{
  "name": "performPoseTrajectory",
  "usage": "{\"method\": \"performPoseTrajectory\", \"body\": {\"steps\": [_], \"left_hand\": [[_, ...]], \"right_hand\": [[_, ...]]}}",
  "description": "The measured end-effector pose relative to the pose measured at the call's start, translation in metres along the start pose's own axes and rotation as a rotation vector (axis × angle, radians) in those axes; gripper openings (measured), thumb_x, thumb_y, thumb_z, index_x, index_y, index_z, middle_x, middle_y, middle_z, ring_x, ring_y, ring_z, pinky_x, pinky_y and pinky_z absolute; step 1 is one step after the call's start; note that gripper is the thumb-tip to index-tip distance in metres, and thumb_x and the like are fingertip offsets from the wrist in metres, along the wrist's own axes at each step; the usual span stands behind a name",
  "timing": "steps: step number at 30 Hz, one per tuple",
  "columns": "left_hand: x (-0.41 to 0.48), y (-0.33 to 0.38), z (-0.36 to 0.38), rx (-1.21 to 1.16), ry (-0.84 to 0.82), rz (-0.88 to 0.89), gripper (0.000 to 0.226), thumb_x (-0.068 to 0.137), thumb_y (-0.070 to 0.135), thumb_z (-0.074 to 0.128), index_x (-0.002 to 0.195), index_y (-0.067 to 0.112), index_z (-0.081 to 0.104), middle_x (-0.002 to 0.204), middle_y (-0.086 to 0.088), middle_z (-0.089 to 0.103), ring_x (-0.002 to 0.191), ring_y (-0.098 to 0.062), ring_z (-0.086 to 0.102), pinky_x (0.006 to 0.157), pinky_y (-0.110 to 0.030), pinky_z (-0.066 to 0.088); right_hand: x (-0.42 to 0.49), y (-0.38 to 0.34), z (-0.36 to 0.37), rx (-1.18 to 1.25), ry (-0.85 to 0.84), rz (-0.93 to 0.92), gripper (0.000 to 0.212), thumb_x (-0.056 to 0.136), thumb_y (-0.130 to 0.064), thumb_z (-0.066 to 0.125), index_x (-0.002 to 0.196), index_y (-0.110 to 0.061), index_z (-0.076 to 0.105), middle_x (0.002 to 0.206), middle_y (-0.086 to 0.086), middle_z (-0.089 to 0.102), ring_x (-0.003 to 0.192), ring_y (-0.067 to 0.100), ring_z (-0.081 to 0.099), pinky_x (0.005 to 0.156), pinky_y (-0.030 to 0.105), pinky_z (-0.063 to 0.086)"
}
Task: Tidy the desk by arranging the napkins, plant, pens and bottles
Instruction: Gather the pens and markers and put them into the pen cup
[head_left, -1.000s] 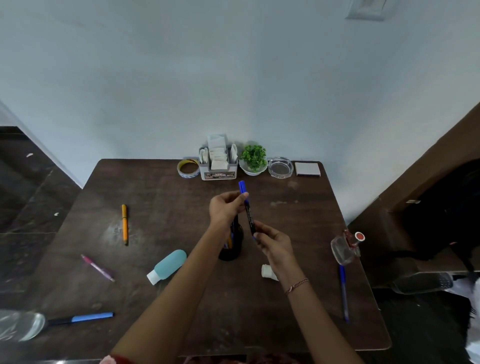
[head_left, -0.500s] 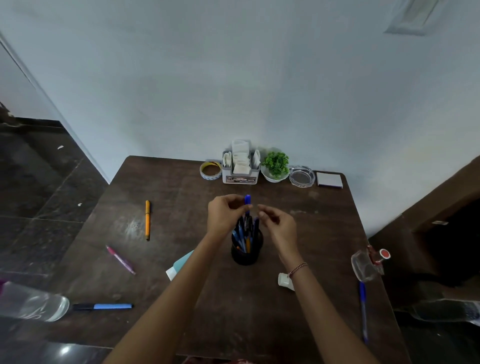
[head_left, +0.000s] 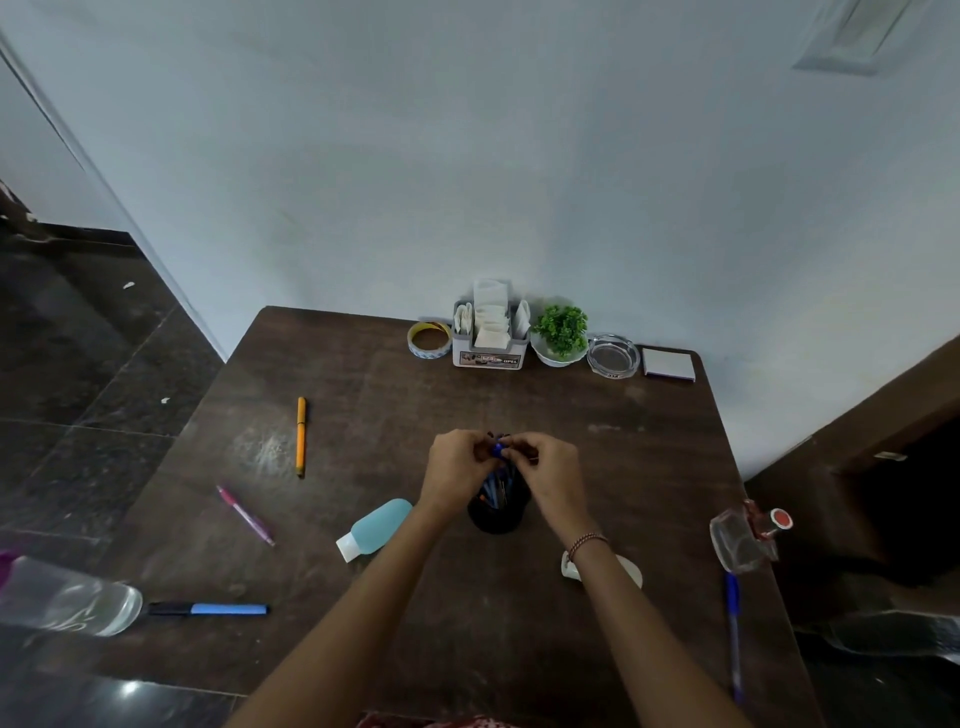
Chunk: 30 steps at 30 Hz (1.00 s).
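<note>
Both hands met over a black cup (head_left: 496, 514) in the middle of the bench (head_left: 374, 410). The left hand (head_left: 457, 467) pinched the blue top of a pen (head_left: 498, 448) with curled fingers. The right hand (head_left: 550, 473) had its fingers curled on the same top from the other side. The pen stood in the cup with other pens, right between the two hands.

An orange pen (head_left: 301, 436) lay on the left part of the bench. A pink pen (head_left: 245, 515) lay nearer, tilted. A marker (head_left: 208, 609) with a blue body lay near the front left edge. Its dark end was just beside a clear bottle (head_left: 67, 603) lying on its side at the corner. A teal bottle (head_left: 376, 527) with a white cap lay just left of the cup, close to the left arm. A white bottle (head_left: 631, 571) lay partly hidden under the right arm.

On the right edge there was a glass bottle (head_left: 743, 540) with a red cap. A blue pen (head_left: 733, 634) lay in front of it.

Along the wall stood a row of things. There was a tape roll (head_left: 429, 339), a napkin box (head_left: 488, 343) full of white napkins, a plant (head_left: 560, 330) in a white bowl, a glass dish (head_left: 613, 356) and a small pad (head_left: 669, 362).
</note>
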<state>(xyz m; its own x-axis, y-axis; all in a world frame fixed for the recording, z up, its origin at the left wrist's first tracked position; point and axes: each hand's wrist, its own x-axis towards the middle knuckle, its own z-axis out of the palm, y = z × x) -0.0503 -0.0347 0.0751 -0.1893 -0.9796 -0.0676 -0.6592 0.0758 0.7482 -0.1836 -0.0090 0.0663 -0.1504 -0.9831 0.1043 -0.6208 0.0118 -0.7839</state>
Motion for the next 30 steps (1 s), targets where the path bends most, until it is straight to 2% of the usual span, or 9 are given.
{"method": "performPoseTrajectory", "body": {"steps": [6,9,12,15,20,23,27,30], "left_hand": [[0.0,-0.005,0.005,0.027,-0.018,-0.028,0.021,0.083,0.013,0.069,0.103,0.01,0.072,0.098,-0.005,0.073,0.088,-0.01,0.067,0.081,-0.024,0.056],[0.0,-0.005,0.007,0.076,-0.03,-0.034,0.022,0.087,0.012,0.064,0.108,0.012,0.07,0.102,-0.004,0.072,0.091,-0.011,0.067,0.083,-0.029,0.057],[-0.001,-0.005,0.006,0.137,-0.019,-0.039,0.023,0.09,0.014,0.059,0.111,0.014,0.068,0.104,-0.003,0.07,0.09,-0.011,0.066,0.08,-0.028,0.057],[-0.003,-0.005,0.005,0.165,0.009,-0.022,0.023,0.091,0.014,0.058,0.112,0.015,0.067,0.104,-0.002,0.069,0.089,-0.011,0.066,0.076,-0.022,0.055],[-0.008,-0.015,-0.004,0.182,0.07,-0.014,0.023,0.087,0.015,0.061,0.108,0.016,0.07,0.098,-0.004,0.07,0.086,-0.015,0.065,0.069,-0.021,0.05],[-0.009,-0.026,-0.016,0.182,0.127,-0.033,0.025,0.084,0.02,0.063,0.109,0.018,0.07,0.092,-0.003,0.07,0.087,-0.018,0.065,0.077,-0.03,0.053],[-0.01,-0.049,-0.041,0.157,0.207,-0.061,0.024,0.083,0.02,0.068,0.107,0.017,0.07,0.089,0.0,0.07,0.085,-0.013,0.065,0.078,-0.028,0.053],[-0.009,-0.071,-0.064,0.144,0.294,-0.103,0.02,0.085,0.017,0.063,0.104,0.014,0.071,0.093,-0.003,0.071,0.085,-0.015,0.065,0.075,-0.028,0.052]], "right_hand": [[-0.002,0.007,0.003,-0.055,-0.039,0.048,0.015,0.082,-0.011,0.068,0.096,-0.014,0.073,0.095,0.001,0.072,0.081,0.001,0.061,0.068,0.002,0.043],[-0.003,0.005,0.004,-0.07,-0.059,0.053,0.015,0.082,-0.008,0.067,0.095,-0.014,0.072,0.094,0.001,0.072,0.08,0.0,0.058,0.065,-0.002,0.042],[-0.003,0.005,0.007,-0.077,-0.083,0.05,0.015,0.083,-0.006,0.065,0.095,-0.015,0.071,0.095,0.001,0.071,0.082,0.001,0.059,0.071,0.005,0.048],[-0.003,0.004,0.01,-0.091,-0.089,0.032,0.014,0.083,-0.006,0.064,0.094,-0.015,0.07,0.095,0.001,0.071,0.082,0.003,0.06,0.07,0.006,0.046],[-0.002,-0.005,0.017,-0.085,-0.023,-0.015,0.014,0.085,-0.009,0.064,0.098,-0.014,0.068,0.095,0.001,0.068,0.084,0.008,0.061,0.078,0.026,0.054],[0.0,-0.019,0.025,-0.066,0.045,-0.056,0.013,0.087,-0.008,0.061,0.097,-0.014,0.067,0.096,0.0,0.065,0.087,0.008,0.06,0.079,0.024,0.053],[0.004,-0.046,0.049,-0.046,0.096,-0.143,0.014,0.091,-0.01,0.056,0.097,-0.017,0.066,0.097,-0.003,0.061,0.088,0.008,0.059,0.078,0.024,0.051],[0.008,-0.069,0.076,-0.017,0.053,-0.184,0.015,0.092,-0.011,0.054,0.099,-0.015,0.067,0.098,-0.001,0.061,0.087,0.009,0.059,0.077,0.019,0.048]]}}
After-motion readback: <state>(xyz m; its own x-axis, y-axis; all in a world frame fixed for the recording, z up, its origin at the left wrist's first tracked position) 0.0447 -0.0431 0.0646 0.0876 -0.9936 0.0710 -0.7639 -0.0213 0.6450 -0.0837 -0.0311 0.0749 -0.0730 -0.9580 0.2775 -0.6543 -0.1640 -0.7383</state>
